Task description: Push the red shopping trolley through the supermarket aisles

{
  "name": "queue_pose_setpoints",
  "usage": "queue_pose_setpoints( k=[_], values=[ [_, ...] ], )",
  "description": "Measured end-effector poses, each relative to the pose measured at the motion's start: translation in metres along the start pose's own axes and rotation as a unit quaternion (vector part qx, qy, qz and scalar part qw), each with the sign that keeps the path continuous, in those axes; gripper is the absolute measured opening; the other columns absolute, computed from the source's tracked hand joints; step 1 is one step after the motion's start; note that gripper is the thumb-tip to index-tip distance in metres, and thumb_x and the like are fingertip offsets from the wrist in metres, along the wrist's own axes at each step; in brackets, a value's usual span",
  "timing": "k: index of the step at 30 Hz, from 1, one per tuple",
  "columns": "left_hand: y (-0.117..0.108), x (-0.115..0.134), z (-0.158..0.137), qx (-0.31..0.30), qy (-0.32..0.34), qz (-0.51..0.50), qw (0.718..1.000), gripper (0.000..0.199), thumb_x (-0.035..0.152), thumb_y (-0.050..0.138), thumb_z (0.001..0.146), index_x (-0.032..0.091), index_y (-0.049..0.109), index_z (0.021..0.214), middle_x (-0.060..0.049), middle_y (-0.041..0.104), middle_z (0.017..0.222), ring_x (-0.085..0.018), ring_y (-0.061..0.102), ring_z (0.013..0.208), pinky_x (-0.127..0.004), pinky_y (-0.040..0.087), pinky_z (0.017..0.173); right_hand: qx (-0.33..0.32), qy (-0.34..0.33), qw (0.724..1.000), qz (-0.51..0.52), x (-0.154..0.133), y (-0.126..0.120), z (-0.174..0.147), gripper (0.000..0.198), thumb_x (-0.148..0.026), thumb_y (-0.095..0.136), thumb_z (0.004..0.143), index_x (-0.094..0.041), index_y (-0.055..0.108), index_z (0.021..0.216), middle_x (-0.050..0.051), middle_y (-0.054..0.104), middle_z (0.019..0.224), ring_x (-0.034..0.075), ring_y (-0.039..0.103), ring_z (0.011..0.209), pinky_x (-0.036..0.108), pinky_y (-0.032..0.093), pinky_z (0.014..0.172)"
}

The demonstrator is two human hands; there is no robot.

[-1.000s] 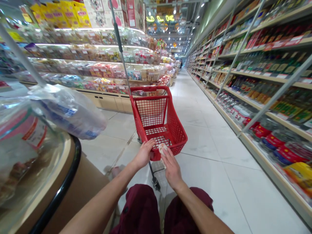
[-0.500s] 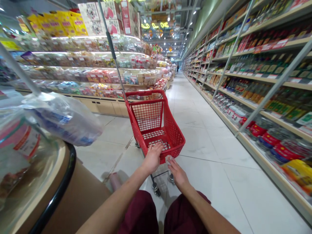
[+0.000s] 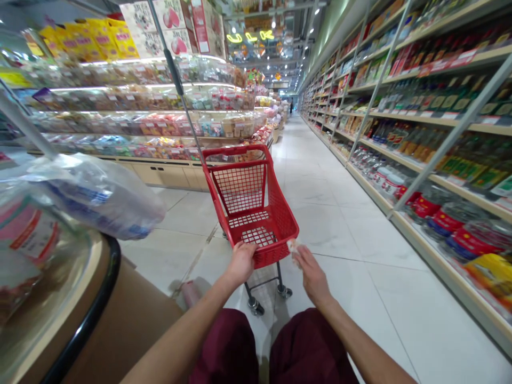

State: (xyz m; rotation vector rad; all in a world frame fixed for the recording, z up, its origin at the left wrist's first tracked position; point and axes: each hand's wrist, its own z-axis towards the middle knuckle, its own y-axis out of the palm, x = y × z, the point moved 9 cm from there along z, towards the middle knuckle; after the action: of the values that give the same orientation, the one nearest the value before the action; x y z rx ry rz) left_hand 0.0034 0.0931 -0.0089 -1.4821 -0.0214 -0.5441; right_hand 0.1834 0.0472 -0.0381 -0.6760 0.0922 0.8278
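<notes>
A red plastic shopping cart [image 3: 286, 213] stands in front of me, its slotted basket holding nothing that I can see. My left hand [image 3: 241, 262] is closed over the near rim of the cart, fingers hooked over the edge and partly hidden. Beside the near right corner, my right hand [image 3: 314, 273] is closed on a small crumpled white wipe [image 3: 293, 246]. The wipe is close to the rim; whether it touches I cannot tell. A thin pole [image 3: 173, 69] rises from behind the cart's far left corner.
On the left a round bin [image 3: 140, 304] with a black rail carries bagged goods, a plastic bag [image 3: 100, 194] hanging near it. Packaged-food shelves [image 3: 132, 125] stand behind. Bottle shelves [image 3: 436, 114] line the right side of the tiled aisle [image 3: 320, 186]. My knees are below the cart.
My left hand has moved left and down from over the basket onto the near rim. My right hand has shifted right and up with the wipe, away from the cart's front face.
</notes>
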Motion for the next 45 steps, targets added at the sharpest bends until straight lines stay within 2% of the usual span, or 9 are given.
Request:
queue_pose_setpoints(
  k=[3,8,13,19,25,34,38,41,45],
  values=[
    [-0.003,-0.004,-0.001,0.003,-0.007,-0.002,1.000,0.046,0.003,0.037,0.056,0.016,0.057,0.096,-0.007,0.064,0.096,-0.018,0.053,0.097,-0.036,0.026,0.094,0.030,0.027,0.999,-0.007,0.006,-0.003,0.007,0.042,-0.009,0.032,0.085,-0.021,0.046,0.123,0.005,0.039,0.133,0.018,0.030,0.125,0.041,0.033,0.102],
    [-0.008,-0.010,-0.003,-0.006,-0.004,-0.012,1.000,0.046,0.003,0.037,0.054,0.018,0.058,0.092,-0.004,0.065,0.093,-0.016,0.054,0.094,-0.033,0.029,0.091,-0.028,-0.007,1.000,0.001,0.004,0.016,-0.019,0.039,-0.011,0.034,0.085,-0.024,0.053,0.116,0.004,0.055,0.119,0.015,0.044,0.116,0.032,0.045,0.092],
    [-0.011,-0.016,-0.004,-0.005,-0.005,-0.021,1.000,0.045,0.003,0.036,0.054,0.019,0.059,0.088,-0.003,0.065,0.091,-0.016,0.054,0.092,-0.032,0.028,0.091,0.031,0.052,0.998,-0.007,0.008,-0.009,0.002,0.044,-0.009,0.031,0.085,-0.022,0.043,0.125,0.005,0.036,0.135,0.020,0.029,0.125,0.043,0.030,0.103],
    [-0.017,-0.021,-0.010,-0.005,-0.001,-0.026,1.000,0.043,0.003,0.035,0.051,0.020,0.059,0.083,-0.002,0.066,0.085,-0.015,0.056,0.086,-0.032,0.031,0.088,-0.028,-0.007,1.000,-0.009,-0.013,0.015,-0.001,0.043,-0.009,0.034,0.082,-0.024,0.051,0.118,0.005,0.050,0.124,0.016,0.045,0.115,0.033,0.046,0.090],
    [-0.019,-0.020,-0.028,0.003,0.001,-0.035,0.999,0.041,0.004,0.036,0.052,0.018,0.058,0.083,-0.003,0.064,0.083,-0.016,0.054,0.087,-0.036,0.026,0.093,0.006,0.065,0.997,-0.035,0.004,-0.036,0.029,0.049,-0.006,0.031,0.079,-0.023,0.047,0.122,0.004,0.040,0.132,0.018,0.037,0.121,0.040,0.034,0.101],
    [-0.015,-0.006,-0.019,0.024,0.038,-0.060,0.997,0.032,0.005,0.035,0.064,0.019,0.060,0.080,-0.004,0.065,0.080,-0.016,0.057,0.083,-0.040,0.029,0.093,-0.065,-0.082,0.994,-0.032,-0.107,0.052,0.040,0.035,-0.011,0.036,0.084,-0.020,0.053,0.114,0.008,0.053,0.120,0.021,0.040,0.117,0.041,0.040,0.092],
    [-0.015,-0.009,-0.019,0.067,0.039,-0.035,0.996,0.037,0.003,0.036,0.062,0.019,0.061,0.085,-0.008,0.061,0.104,-0.022,0.048,0.108,-0.049,0.016,0.101,-0.076,-0.050,0.986,-0.137,-0.055,0.011,0.040,0.033,-0.011,0.038,0.083,-0.025,0.058,0.106,0.007,0.055,0.116,0.021,0.049,0.102,0.040,0.042,0.081],
    [-0.010,-0.009,-0.025,0.112,0.017,-0.001,0.994,0.048,0.002,0.038,0.061,0.018,0.058,0.100,-0.010,0.041,0.132,-0.027,0.023,0.127,-0.054,0.012,0.102,-0.034,0.008,0.985,-0.167,-0.014,-0.030,0.038,0.032,-0.012,0.039,0.081,-0.022,0.058,0.104,0.009,0.057,0.107,0.021,0.050,0.095,0.039,0.042,0.079],
    [0.005,0.005,-0.023,0.071,0.036,0.009,0.997,0.061,0.001,0.037,0.061,0.015,0.044,0.120,-0.011,0.033,0.137,-0.026,0.017,0.130,-0.054,0.015,0.103,-0.046,0.024,0.990,-0.132,-0.030,-0.009,0.037,0.035,-0.010,0.043,0.075,-0.018,0.057,0.106,0.012,0.052,0.111,0.023,0.047,0.099,0.040,0.041,0.082]
  ],
)
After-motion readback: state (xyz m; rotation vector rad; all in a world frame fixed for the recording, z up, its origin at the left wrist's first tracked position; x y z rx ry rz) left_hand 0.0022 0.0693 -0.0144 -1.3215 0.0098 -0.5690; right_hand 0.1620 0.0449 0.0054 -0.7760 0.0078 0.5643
